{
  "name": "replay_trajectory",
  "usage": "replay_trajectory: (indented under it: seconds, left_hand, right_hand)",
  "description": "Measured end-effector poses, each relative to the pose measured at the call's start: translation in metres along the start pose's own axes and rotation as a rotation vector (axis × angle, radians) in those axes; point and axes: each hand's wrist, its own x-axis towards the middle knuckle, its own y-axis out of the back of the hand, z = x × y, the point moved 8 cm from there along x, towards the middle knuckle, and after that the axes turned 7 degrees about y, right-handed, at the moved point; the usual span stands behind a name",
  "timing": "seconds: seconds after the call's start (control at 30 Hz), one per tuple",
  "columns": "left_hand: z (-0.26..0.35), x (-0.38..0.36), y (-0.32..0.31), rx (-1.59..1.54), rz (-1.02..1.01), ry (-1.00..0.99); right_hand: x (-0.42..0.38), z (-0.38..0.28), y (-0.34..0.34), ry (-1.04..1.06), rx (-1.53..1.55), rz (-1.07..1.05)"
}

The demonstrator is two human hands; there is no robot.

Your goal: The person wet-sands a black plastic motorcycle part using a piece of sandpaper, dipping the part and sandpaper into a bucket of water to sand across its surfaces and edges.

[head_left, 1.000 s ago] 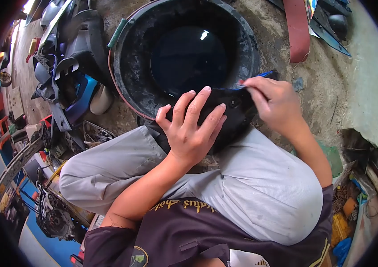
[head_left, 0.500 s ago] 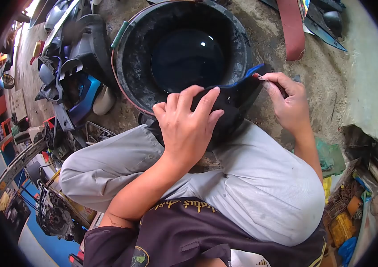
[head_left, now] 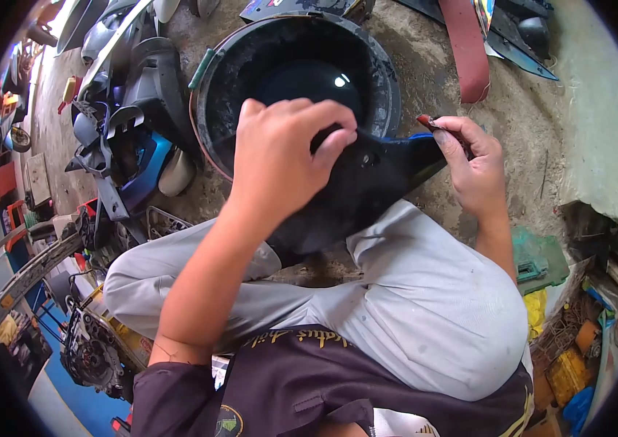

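A black plastic vehicle body panel (head_left: 345,197) with a blue strip along its upper edge lies tilted over my lap, against the near side of the bucket. My left hand (head_left: 283,146) is closed at the panel's upper edge, its fingers curled over and the thumb near the index finger. At the panel's narrow right tip, my right hand (head_left: 476,160) pinches a small folded reddish-brown piece that looks like sandpaper (head_left: 427,121). The black bucket (head_left: 389,95) holds dark water (head_left: 301,84); my left hand partly covers its near side.
Dark and blue vehicle body parts (head_left: 156,87) are piled at the left. A red strip (head_left: 463,58) lies on the concrete floor at the upper right, beside a pale slab (head_left: 593,124). Engine parts (head_left: 94,353) stand lower left; a green translucent piece (head_left: 538,258) lies right of my knee.
My left hand has moved up and left, its spread fingers now curled together. The panel's tip has swung lower, and the folded piece at my right hand shows more.
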Motion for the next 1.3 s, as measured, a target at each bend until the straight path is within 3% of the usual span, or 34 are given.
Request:
replay_trajectory:
  seconds: [0.17,0.3,0.4,0.5,0.9,1.13,1.3]
  left_hand:
    - [0.008,0.042,-0.029,-0.005,-0.148,-0.123]
    - [0.013,0.043,-0.059,0.026,-0.107,-0.216]
    - [0.011,0.039,-0.078,0.1,-0.172,-0.168]
    - [0.01,0.039,-0.083,0.089,-0.129,-0.17]
    - [-0.006,0.021,-0.009,0.285,-0.048,-0.073]
    - [0.032,-0.031,0.013,0.328,-0.027,-0.286]
    - [0.054,-0.053,0.055,0.301,0.113,-0.363]
  right_hand:
    - [0.004,0.007,0.014,-0.015,-0.063,0.136]
    - [0.007,0.027,0.003,-0.037,-0.1,0.029]
    - [0.009,0.036,-0.005,-0.043,-0.197,-0.047]
    - [0.005,0.046,-0.01,-0.004,-0.197,-0.012]
    - [-0.013,0.044,0.017,-0.075,-0.024,0.159]
    - [-0.018,0.007,0.038,0.0,0.048,0.234]
    - [-0.027,-0.007,0.045,0.035,0.1,0.238]
